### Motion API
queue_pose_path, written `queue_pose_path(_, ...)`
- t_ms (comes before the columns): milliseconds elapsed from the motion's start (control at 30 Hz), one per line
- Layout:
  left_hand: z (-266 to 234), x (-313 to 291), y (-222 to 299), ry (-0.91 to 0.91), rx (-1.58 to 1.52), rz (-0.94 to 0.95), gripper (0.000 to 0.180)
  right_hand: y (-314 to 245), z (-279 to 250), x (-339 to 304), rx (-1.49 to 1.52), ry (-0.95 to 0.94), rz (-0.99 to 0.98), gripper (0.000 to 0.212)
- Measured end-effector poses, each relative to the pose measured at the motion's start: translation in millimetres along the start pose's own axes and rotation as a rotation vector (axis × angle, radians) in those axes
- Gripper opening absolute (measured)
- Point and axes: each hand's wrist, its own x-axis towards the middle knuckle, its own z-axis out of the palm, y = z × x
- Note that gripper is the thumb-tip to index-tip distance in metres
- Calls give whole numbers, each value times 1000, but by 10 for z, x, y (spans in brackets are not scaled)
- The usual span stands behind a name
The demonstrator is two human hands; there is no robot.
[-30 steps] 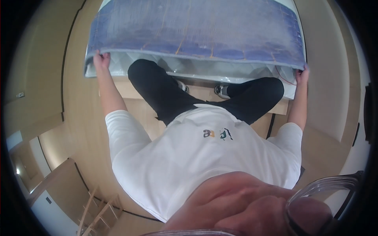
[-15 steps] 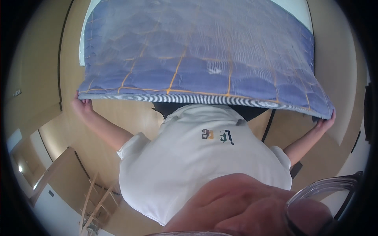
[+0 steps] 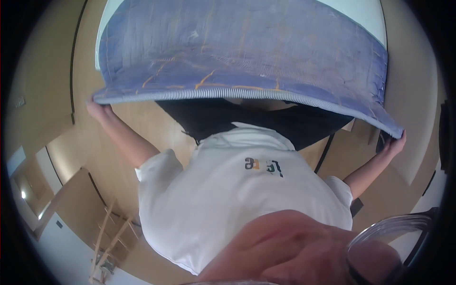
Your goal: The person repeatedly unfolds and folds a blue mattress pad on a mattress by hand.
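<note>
A wide blue quilted mattress pad [image 3: 237, 52] with orange grid lines and a striped edge binding spreads out in front of me. My left hand [image 3: 99, 108] is closed around its near left corner. At the near right corner, my right hand [image 3: 396, 142] grips the same edge, with the fingers partly hidden by the cloth. Both arms are stretched wide, and the near edge is lifted and sags between them. Farther off, the pad lies over a white bed surface [image 3: 365, 12], which shows at the far right and along the left side.
Below the raised edge are my dark trousers [image 3: 213, 118]. Wooden flooring [image 3: 137, 118] stretches to the left. A wooden rack [image 3: 107, 237] stands at the lower left. A light-coloured wall or panel [image 3: 408, 61] runs along the right side.
The pad's near edge has risen away from my body, more on the left, uncovering my trousers. Its surface has buckled into a fold near that edge. Both hands keep hold.
</note>
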Motion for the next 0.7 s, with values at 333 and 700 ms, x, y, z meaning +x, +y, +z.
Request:
queue_pose_path(333, 468, 505, -293, -141, 96, 34, 29, 828, 452, 1004, -332, -95, 38, 34)
queue_pose_path(700, 4470, 390, -385, -852, 496, 19, 83, 797, 2693, 2600, -696, -482, -351, 40)
